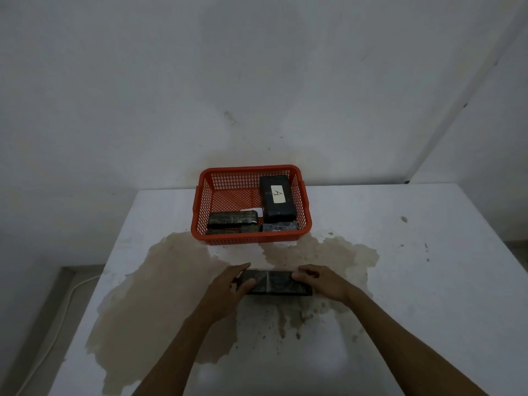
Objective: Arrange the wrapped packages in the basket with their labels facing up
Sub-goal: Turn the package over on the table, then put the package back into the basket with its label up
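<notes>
The fingers of the left hand [228,284] are curling around the left end of a dark wrapped package [275,283], and the right hand [320,281] is gripping its right end, thumb on top. The package is lying lengthwise on the stained white table [400,281], near the front of the orange basket [251,205], not touching it. Inside the basket, a large package [276,199] is showing a white label marked "A" facing up, and smaller dark packages [233,219] are lying along the near wall.
</notes>
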Motion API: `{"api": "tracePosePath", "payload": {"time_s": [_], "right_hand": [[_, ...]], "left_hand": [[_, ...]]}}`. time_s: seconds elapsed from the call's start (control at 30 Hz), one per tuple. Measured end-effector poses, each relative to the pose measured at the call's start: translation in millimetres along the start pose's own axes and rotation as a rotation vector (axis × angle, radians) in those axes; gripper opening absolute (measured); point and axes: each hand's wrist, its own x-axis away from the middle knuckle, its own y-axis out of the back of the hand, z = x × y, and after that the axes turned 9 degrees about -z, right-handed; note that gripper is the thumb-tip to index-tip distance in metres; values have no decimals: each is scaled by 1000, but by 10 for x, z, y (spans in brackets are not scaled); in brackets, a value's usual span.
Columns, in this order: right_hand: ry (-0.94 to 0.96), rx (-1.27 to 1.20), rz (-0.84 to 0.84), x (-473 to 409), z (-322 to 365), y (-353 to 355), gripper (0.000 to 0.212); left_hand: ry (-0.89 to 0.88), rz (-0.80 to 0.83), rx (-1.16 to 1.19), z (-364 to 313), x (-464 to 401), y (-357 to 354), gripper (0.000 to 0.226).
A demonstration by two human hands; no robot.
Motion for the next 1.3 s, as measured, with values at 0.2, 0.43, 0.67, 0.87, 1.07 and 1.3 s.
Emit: {"api": "tracePosePath", "payload": {"time_s": [0.2,0.43,0.67,0.87,1.07,1.3], "right_hand": [[-73,-64,46,-6,101,-63,52],[-9,-94,29,56,-48,-160,57],[41,150,-163,-32,-153,-267,38],[27,118,-241,-65,-157,-306,38],[128,-100,-299,-102,230,-179,35],[303,-175,-516,-436,921,262,31]], "left_hand": [[9,9,-31,11,20,16,67],[160,-106,-97,71,-9,-99,47],[237,-96,-41,112,77,-286,32],[256,-88,112,76,223,-316,26],[206,-228,316,-101,153,48,37],[157,-612,193,-422,-448,887,40]]}}
